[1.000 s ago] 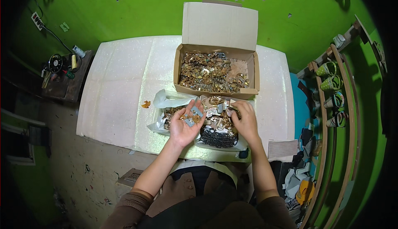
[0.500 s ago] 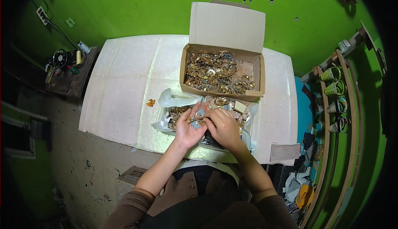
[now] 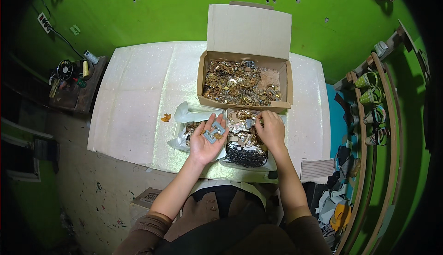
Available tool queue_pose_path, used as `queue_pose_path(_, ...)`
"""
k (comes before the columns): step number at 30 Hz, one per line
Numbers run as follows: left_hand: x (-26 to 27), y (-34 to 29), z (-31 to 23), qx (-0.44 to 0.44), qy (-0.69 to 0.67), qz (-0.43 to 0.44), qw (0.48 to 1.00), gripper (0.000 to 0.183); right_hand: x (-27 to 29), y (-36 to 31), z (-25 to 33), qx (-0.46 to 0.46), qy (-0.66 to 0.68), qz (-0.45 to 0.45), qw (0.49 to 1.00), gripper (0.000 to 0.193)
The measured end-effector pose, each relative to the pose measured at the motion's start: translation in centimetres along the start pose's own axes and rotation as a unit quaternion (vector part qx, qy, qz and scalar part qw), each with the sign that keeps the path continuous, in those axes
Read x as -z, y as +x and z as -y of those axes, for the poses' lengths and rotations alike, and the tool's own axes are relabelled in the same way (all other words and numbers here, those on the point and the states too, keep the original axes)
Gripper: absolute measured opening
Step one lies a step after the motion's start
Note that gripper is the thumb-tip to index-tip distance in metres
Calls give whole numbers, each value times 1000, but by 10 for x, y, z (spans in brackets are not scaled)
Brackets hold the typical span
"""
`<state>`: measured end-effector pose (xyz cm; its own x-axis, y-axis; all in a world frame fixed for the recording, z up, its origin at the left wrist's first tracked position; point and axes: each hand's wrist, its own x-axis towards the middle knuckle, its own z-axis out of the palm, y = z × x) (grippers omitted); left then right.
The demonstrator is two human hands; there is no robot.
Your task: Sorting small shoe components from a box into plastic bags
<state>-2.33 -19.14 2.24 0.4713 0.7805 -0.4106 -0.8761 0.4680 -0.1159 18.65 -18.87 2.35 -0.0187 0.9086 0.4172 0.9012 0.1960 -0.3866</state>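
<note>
My left hand [image 3: 206,145] is palm up above the left lined tray, bearing light blue-grey buckle-like pieces [image 3: 213,132] and a small gold-brown piece [image 3: 218,136]. The fingers are stretched and lightly cupped. My right hand [image 3: 272,128] is over the right clear container [image 3: 270,163], its fingers bent and pressed together near gold metal pieces [image 3: 247,115]. What its fingertips hold, if anything, is hidden. That container also has silvery pieces and a heap of black beaded strands [image 3: 247,155]. Under my left hand, the left tray [image 3: 175,143] has pale paper and more metal pieces.
Behind stands an open cardboard box [image 3: 244,103] full of mixed metal fittings. An orange-brown scrap [image 3: 166,117] lies on the glittery white table [image 3: 134,98]. A corrugated grey piece [image 3: 317,168] is at the right edge. Sandals [image 3: 369,95] hang on a wooden rack at right.
My right hand has moved right, away from the left palm, to the right container. A thin piece across my left palm is gone from it. The blue-grey pieces stay on the palm.
</note>
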Motion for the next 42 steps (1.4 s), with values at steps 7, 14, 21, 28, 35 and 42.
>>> queue_pose_path(7,-2,1,4,4,12,-7,1000,33,-24,4,0,102,-94,-15,990,11)
queue_pose_path(14,0,1,4,-4,25,-5,1000,37,-10,8,32,56,16,-21,998,10)
queue_pose_path(21,8,4,2,19,29,27,999,39,6,11,65,16,197,139,970,13)
queue_pose_path(28,11,4,-1,24,27,39,999,41,-8,9,68,-26,202,165,965,15)
queue_pose_path(35,8,2,1,41,39,43,997,41,-1,17,72,-149,280,282,905,19)
queue_pose_path(42,1,-3,4,24,42,2,999,41,2,9,75,-68,323,194,924,16)
